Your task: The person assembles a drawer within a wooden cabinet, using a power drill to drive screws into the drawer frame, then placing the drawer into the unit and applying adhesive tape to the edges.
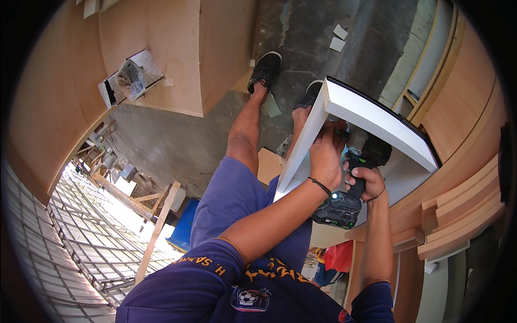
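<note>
My right hand point(368, 182) is wrapped round the grip of a black cordless drill point(344, 208), whose work light is lit. The drill's head sits inside a white open box frame point(381, 110), like a drawer, with a dark strip along its outer edge. Beside the drill's front end, my left hand point(326, 157) reaches into the same frame. Its fingers are bent and pressed together near the inner wall. What they pinch, if anything, is hidden by the hand and the shadow. The frame stands tilted against my leg.
At the upper left a plywood cabinet point(156, 32) bears a torn carton with clear plastic point(134, 77). White offcuts point(338, 43) lie on the concrete floor point(307, 32). Curved wooden pieces point(466, 207) are stacked at the right. A metal grid and a timber prop point(157, 231) stand lower left.
</note>
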Available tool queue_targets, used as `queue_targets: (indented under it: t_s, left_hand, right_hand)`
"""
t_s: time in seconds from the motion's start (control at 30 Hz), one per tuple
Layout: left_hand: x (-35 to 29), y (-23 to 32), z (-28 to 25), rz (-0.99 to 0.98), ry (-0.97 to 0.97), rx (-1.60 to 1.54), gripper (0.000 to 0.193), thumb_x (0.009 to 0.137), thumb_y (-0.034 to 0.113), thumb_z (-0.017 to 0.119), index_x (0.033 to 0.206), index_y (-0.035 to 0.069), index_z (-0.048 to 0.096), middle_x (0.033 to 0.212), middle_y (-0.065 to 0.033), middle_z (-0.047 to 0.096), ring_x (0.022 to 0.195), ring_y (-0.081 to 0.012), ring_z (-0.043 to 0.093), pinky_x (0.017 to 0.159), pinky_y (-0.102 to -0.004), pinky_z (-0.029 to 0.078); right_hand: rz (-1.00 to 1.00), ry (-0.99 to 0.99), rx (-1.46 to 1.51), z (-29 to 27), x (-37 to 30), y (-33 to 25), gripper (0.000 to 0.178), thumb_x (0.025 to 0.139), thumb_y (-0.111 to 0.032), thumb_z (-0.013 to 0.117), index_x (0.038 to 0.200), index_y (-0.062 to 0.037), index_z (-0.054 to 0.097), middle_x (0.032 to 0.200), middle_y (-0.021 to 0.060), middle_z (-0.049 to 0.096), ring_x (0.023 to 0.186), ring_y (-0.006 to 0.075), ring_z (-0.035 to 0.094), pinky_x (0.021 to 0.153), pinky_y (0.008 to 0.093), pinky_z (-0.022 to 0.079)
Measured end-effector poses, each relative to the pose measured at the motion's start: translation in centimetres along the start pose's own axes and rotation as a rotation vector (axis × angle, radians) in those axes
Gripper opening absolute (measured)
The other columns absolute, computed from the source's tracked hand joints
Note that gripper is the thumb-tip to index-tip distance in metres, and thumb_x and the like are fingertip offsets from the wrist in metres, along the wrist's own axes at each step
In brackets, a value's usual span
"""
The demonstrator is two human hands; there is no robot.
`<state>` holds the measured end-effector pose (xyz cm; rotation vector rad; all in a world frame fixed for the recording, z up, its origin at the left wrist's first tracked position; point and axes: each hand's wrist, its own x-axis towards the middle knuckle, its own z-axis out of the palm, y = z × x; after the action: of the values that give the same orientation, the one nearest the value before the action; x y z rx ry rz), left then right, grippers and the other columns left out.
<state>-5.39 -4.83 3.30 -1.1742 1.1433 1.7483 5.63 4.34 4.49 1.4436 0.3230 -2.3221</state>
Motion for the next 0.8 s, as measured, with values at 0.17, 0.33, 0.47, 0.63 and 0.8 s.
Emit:
queue_targets:
  t_s: [0.17,0.33,0.47,0.63,0.8]
  left_hand:
    - [-0.2,0.2,0.2,0.005,0.011,-0.010,0.018,0.094,0.026,0.046,0.100,0.009,0.050,0.095,-0.0040,0.054,0.092,-0.0142,0.051,0.086,-0.0315,0.040]
    - [-0.7,0.7,1.8,0.037,0.103,-0.071,0.017,0.092,0.022,0.049,0.089,0.005,0.053,0.081,-0.0008,0.053,0.064,-0.0058,0.042,0.059,-0.0212,0.035]
    - [-0.7,0.8,1.6,0.027,0.108,-0.046,0.020,0.092,0.025,0.050,0.086,0.006,0.053,0.079,-0.0005,0.053,0.065,-0.0065,0.043,0.060,-0.0213,0.035]
    - [-0.9,1.2,2.1,0.017,0.124,-0.038,0.019,0.092,0.024,0.050,0.087,0.006,0.053,0.080,-0.0010,0.053,0.067,-0.0076,0.045,0.063,-0.0224,0.036]
    - [-0.9,1.0,1.9,0.031,0.105,-0.057,0.017,0.092,0.023,0.049,0.089,0.007,0.053,0.084,-0.0014,0.053,0.073,-0.0088,0.047,0.068,-0.0242,0.037]
  right_hand:
    - [-0.010,-0.012,-0.016,0.2,0.0,-0.1,0.047,0.069,-0.006,0.057,0.115,0.0024,0.047,0.092,0.0096,0.056,0.058,0.0139,0.050,0.050,0.0309,0.049]
    - [-0.003,-0.012,-0.011,0.2,0.1,0.0,0.048,0.069,-0.006,0.057,0.115,0.0027,0.047,0.092,0.0096,0.056,0.059,0.0141,0.050,0.050,0.0309,0.048]
    - [0.006,-0.016,-0.024,0.2,0.1,-0.2,0.048,0.069,-0.006,0.058,0.115,0.0028,0.047,0.092,0.0098,0.056,0.059,0.0141,0.050,0.050,0.0306,0.048]
    - [-0.014,-0.027,0.019,0.8,0.0,-0.4,0.039,0.070,-0.005,0.060,0.107,0.0047,0.051,0.088,0.0100,0.057,0.059,0.0143,0.053,0.051,0.0305,0.049]
    - [-0.014,-0.034,0.023,0.7,0.1,-0.5,0.041,0.069,-0.004,0.060,0.108,0.0044,0.050,0.088,0.0104,0.057,0.059,0.0144,0.053,0.051,0.0301,0.050]
